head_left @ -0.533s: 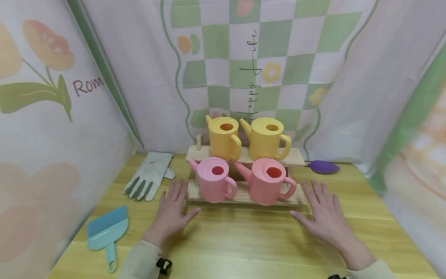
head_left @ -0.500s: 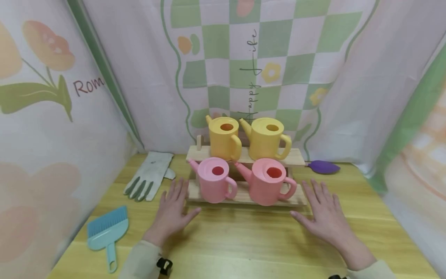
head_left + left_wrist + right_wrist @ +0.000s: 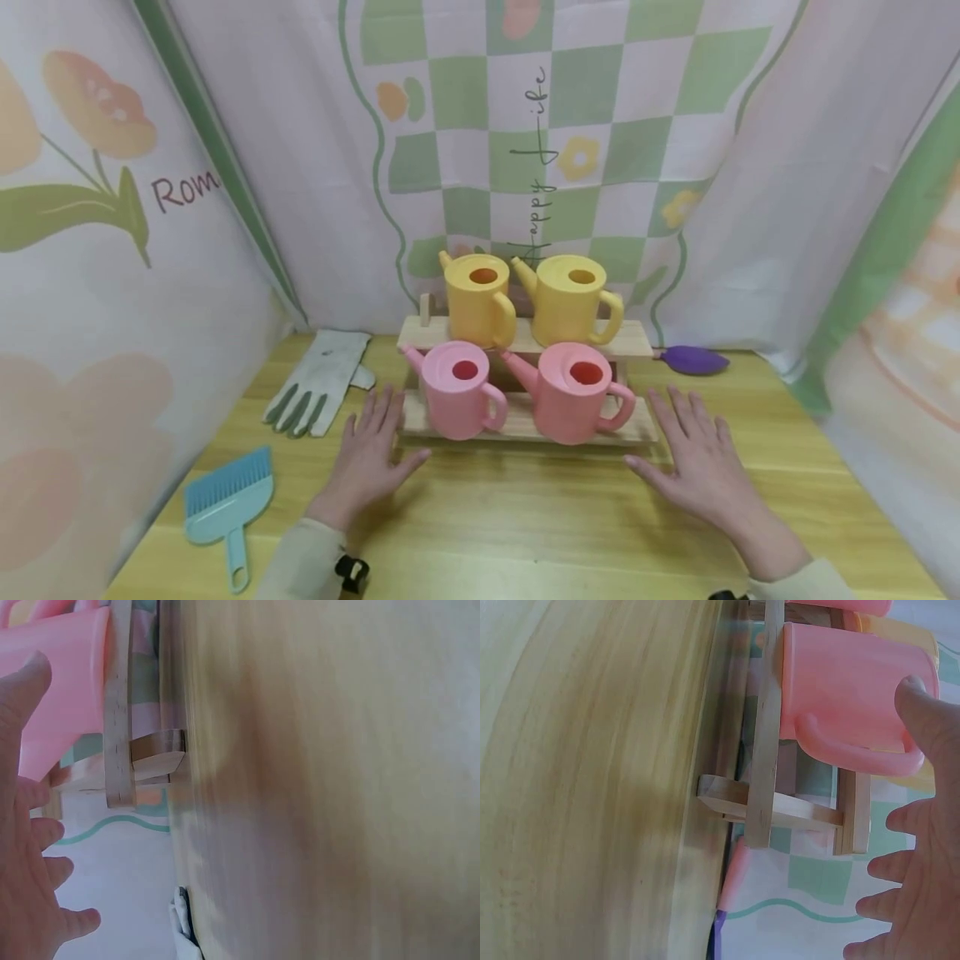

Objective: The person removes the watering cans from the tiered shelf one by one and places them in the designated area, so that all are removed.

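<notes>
Four small watering cans stand on a two-step wooden rack: is best told as several cans in two rows. On the upper step of the wooden rack (image 3: pixel 637 337) stand two yellow watering cans, the left one (image 3: pixel 471 308) and the right one (image 3: pixel 562 304). Below them are a pink watering can (image 3: pixel 453 404) and a coral watering can (image 3: pixel 566 408). My left hand (image 3: pixel 367 467), fingers spread, is beside the rack's left end and holds nothing. Past the right end, my right hand (image 3: pixel 701 475) is spread likewise, nearest the coral can's handle, holding nothing.
A grey-white glove (image 3: pixel 318 379) lies at the back left of the wooden table (image 3: pixel 510 533). In front of it is a light-blue brush and dustpan (image 3: pixel 231 504). A purple tool (image 3: pixel 693 360) lies behind my right hand, before the curtain (image 3: pixel 285 167).
The head view has shifted slightly, so the rack and cans appear a little lower and further left. Both hands keep their spread pose.
</notes>
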The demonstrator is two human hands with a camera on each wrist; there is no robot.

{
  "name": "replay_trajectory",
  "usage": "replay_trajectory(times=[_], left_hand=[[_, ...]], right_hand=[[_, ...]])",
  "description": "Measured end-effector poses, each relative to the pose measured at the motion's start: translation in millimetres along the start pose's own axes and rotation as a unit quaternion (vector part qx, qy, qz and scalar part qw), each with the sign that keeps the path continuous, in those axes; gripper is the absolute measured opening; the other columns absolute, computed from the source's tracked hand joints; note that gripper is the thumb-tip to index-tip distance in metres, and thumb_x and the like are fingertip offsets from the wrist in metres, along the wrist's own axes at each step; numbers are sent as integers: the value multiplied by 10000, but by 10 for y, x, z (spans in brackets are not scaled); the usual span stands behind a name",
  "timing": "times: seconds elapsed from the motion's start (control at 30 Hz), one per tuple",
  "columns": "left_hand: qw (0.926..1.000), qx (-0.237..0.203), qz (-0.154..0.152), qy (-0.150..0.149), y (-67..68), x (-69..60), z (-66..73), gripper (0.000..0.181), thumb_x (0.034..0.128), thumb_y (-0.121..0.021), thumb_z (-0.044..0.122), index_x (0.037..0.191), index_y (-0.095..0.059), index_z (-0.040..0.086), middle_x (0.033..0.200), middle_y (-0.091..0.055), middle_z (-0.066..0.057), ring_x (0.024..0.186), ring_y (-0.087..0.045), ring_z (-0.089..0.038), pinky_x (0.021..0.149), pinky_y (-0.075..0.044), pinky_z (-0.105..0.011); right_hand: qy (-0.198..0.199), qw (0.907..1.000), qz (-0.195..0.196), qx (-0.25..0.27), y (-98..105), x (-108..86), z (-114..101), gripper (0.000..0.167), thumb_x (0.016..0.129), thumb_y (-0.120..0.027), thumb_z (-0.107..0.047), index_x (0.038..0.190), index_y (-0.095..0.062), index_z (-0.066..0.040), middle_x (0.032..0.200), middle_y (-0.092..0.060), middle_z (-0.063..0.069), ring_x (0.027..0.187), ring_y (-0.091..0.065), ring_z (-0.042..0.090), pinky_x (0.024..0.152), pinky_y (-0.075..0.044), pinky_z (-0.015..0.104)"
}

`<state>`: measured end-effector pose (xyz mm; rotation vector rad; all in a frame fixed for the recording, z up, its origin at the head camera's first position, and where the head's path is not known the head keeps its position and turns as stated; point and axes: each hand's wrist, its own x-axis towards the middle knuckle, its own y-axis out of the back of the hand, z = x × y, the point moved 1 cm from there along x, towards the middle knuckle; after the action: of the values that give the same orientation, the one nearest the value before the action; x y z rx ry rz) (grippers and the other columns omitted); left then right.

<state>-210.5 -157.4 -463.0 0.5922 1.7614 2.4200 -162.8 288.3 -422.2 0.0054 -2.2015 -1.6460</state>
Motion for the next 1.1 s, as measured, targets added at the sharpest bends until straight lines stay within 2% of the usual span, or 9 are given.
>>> replay_trajectory(times=[0.23,0.3,0.47,0.63,0.8,0.87,0.9,0.97,1.1], left_hand=[[9999,-56,67,-118,-61,51,-98,910,917,-444,687,1573,-138,135,1621,-69,-139,1475,-25,-353,1109,-174,-649],[9998,-190,34,-35,-76,79,-122,843,956,-410,642,1570,-153,126,1616,-88,-155,1472,-43,-365,1111,-186,-638],[9966,-707,97,420,-97,190,-141,654,1039,-358,468,1555,-213,95,1581,-179,-228,1439,-172,-414,1104,-232,-616],[9877,-1305,175,840,-150,340,-161,565,1045,-418,355,1514,-321,56,1509,-322,-272,1353,-342,-451,1079,-303,-598],[9634,-2248,116,1456,-223,470,-178,540,1027,-481,320,1487,-375,59,1401,-483,-234,1224,-511,-394,1015,-408,-554],[9558,-2401,63,1696,-247,514,-192,535,1023,-490,321,1486,-384,74,1329,-554,-213,1157,-565,-358,976,-449,-530],[9539,-2425,40,1771,-260,533,-199,532,1023,-493,319,1485,-388,79,1291,-582,-206,1125,-586,-345,957,-464,-520],[9545,-2382,34,1792,-286,567,-213,522,1021,-498,313,1478,-402,80,1214,-627,-195,1069,-609,-326,927,-480,-511],[9565,-2409,113,1640,-331,627,-226,496,1018,-511,305,1451,-446,72,1191,-638,-200,1032,-615,-332,887,-496,-508]], right_hand=[[148,9996,229,65,80,39,22,945,880,-663,-504,1551,-181,-43,1522,-191,350,1379,-151,558,997,-181,767],[241,9988,388,152,121,75,22,912,881,-677,-465,1534,-226,-15,1509,-221,357,1339,-231,574,978,-239,753],[118,9967,511,621,265,216,-12,838,928,-649,-387,1554,-195,-67,1530,-232,317,1293,-317,574,932,-305,749],[-145,9891,668,1303,416,429,-66,743,987,-580,-324,1543,-189,-24,1465,-351,324,1276,-377,537,946,-336,711],[-457,9771,739,1944,496,674,-70,659,1025,-503,-325,1527,-224,-1,1376,-456,335,1178,-504,513,919,-433,644],[-609,9734,692,2098,506,770,-70,641,1030,-478,-356,1521,-255,-10,1365,-474,328,1160,-522,509,900,-458,628],[-684,9723,672,2133,510,815,-72,638,1031,-466,-377,1519,-272,-15,1364,-480,322,1155,-527,510,893,-465,626],[-807,9689,662,2245,516,898,-85,622,1031,-454,-394,1507,-309,-20,1362,-490,311,1155,-525,512,901,-464,621],[-924,9636,729,2401,522,1069,-131,591,1026,-480,-379,1482,-368,-20,1347,-519,289,1138,-542,496,907,-468,604]])
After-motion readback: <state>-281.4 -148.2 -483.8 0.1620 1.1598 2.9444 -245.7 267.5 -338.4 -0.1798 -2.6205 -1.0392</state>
